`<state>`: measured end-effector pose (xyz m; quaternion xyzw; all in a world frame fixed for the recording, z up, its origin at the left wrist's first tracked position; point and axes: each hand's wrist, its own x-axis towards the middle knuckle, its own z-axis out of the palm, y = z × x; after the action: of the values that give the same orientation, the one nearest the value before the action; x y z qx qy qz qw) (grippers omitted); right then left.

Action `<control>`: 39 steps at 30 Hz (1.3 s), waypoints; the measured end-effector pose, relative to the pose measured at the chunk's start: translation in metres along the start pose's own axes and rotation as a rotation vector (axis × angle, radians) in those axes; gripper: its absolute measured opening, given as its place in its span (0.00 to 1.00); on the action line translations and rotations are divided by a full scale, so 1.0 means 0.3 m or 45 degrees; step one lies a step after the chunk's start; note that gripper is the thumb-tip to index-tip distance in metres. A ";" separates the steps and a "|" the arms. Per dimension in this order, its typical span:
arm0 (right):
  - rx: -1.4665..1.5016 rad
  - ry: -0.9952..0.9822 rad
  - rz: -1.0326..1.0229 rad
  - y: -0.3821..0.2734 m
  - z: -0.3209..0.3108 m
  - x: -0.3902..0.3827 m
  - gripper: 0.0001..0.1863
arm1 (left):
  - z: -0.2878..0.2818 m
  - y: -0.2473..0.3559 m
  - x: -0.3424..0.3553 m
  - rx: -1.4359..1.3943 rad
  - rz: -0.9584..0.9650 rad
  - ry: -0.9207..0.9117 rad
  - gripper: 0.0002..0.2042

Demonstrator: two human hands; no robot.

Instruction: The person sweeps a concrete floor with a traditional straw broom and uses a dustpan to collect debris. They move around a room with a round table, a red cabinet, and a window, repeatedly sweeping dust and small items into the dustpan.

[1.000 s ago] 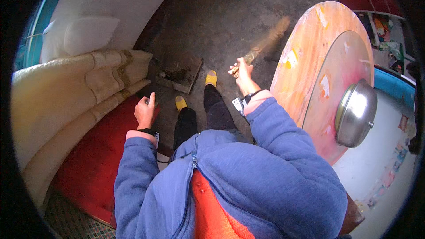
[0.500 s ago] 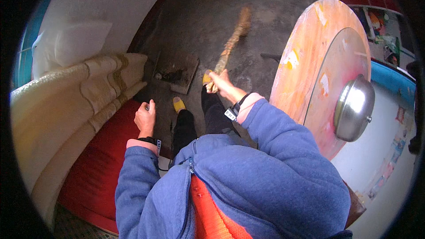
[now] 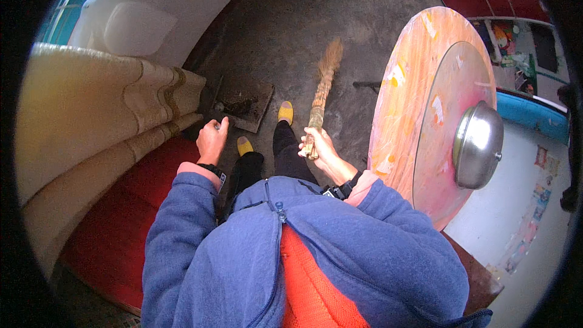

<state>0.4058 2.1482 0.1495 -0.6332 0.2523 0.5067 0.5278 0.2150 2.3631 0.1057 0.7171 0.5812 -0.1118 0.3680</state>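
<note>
A short straw hand broom (image 3: pixel 322 88) is gripped near its lower end by my right hand (image 3: pixel 322 149). Its bound handle sits in my wrapped fingers, and the frayed bristles point away from me over the dark floor. My left hand (image 3: pixel 211 141) hangs to the left with curled fingers and the thumb up. Something small and dark seems to show by its fingertips, too small to name. Below and between the hands are my feet in yellow shoes (image 3: pixel 285 112).
At right stands a round wooden table (image 3: pixel 395 109) with a glass turntable (image 3: pixel 437 127) bearing a lidded metal pot (image 3: pixel 480 146). A square dark-topped board (image 3: pixel 246 106) lies on the floor. Left are a cream draped cover (image 3: pixel 91 115) and a red surface (image 3: pixel 133 218).
My right hand has moved right and nearer to me, with the broom swung more upright. My left hand has shifted right and a little farther out. My feet have shifted.
</note>
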 end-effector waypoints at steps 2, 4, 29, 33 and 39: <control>-0.011 -0.044 0.095 0.017 0.005 0.005 0.18 | -0.002 -0.006 0.000 -0.011 -0.012 -0.015 0.25; -0.059 -0.121 0.157 0.020 0.023 0.011 0.17 | -0.003 -0.012 0.004 -0.028 -0.008 -0.015 0.24; -0.114 -0.148 0.091 0.017 -0.189 0.024 0.12 | -0.047 -0.112 -0.020 0.059 0.041 -0.287 0.31; -0.316 -0.234 -0.021 -0.028 -0.166 -0.056 0.13 | -0.012 -0.136 0.012 0.077 0.044 -0.298 0.29; -0.689 -0.411 0.023 -0.133 -0.141 -0.099 0.15 | 0.013 -0.144 0.054 0.048 0.033 -0.332 0.27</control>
<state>0.4451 2.1153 0.1901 -0.6598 0.0268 0.6541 0.3690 0.1814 2.3749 0.0763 0.7107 0.5169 -0.2102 0.4283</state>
